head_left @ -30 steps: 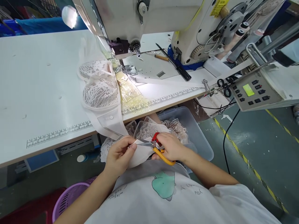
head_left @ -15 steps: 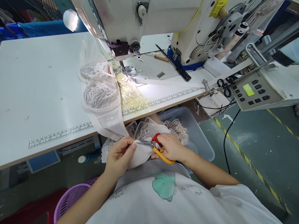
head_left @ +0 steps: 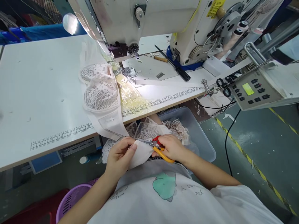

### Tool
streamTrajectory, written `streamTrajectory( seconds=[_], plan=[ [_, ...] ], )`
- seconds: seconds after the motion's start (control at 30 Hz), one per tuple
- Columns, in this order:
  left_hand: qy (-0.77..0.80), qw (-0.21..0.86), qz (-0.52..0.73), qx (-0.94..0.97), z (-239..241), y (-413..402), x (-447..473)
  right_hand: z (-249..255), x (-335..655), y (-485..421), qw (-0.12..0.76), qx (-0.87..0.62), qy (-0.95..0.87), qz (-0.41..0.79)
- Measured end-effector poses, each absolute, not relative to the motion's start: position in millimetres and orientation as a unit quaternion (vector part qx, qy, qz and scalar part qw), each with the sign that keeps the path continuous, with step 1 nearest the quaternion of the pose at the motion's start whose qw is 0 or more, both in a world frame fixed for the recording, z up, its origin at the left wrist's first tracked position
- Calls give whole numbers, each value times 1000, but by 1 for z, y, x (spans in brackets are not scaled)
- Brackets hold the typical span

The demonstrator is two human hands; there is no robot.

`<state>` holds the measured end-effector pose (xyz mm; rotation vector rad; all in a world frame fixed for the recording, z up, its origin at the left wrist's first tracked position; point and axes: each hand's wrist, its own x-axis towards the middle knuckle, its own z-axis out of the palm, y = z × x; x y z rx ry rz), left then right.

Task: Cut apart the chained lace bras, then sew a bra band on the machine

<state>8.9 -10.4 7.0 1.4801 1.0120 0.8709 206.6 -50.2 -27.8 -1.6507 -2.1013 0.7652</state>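
Note:
My left hand (head_left: 121,155) pinches the edge of a pale fabric piece (head_left: 141,153) between thumb and fingers, just below the table's front edge. Scissors (head_left: 161,152) with one red and one yellow handle are gripped in my right hand (head_left: 172,147). Their blades point left and lie at the fabric's upper edge, close to my left fingertips. A pale lace bra (head_left: 101,95) lies on the table left of the sewing needle, and its lower band hangs over the edge toward my left hand. More lace pieces (head_left: 147,130) lie beyond the scissors.
The sewing machine (head_left: 168,18) stands over the white table (head_left: 46,93). A black-handled pointed tool (head_left: 178,70) lies on its bed. Below the edge is a grey plastic bin (head_left: 203,140) of lace pieces. A control panel (head_left: 254,90) juts out at right; a purple basket (head_left: 72,199) stands lower left.
The view has shifted slightly. Both hands stay in nearly the same place, the left on the fabric and the right on the scissors.

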Motion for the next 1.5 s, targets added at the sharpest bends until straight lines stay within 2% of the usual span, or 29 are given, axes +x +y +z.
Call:
streamTrajectory(
  seconds=[0.83, 1.0, 1.17, 1.27, 1.4, 1.5],
  plan=[
    [456, 548, 361, 601, 10, -12, 9, -19, 206, -48, 133, -583, -751, 280],
    [447, 545, 368, 606, 9, -11, 9, -22, 209, -48, 193, -600, -710, 316],
    [468, 543, 351, 602, 10, -13, 9, -13, 217, -46, 330, -616, -628, 342],
    [466, 541, 343, 610, 9, -13, 9, -3, 213, -45, 366, -580, -613, 391],
    [441, 480, 333, 681, 4, -9, 10, 1, 197, -44, 345, -530, -622, 462],
    [371, 337, 325, 802, -5, -11, 10, 4, 191, -44, 347, -508, -632, 472]
  ],
)
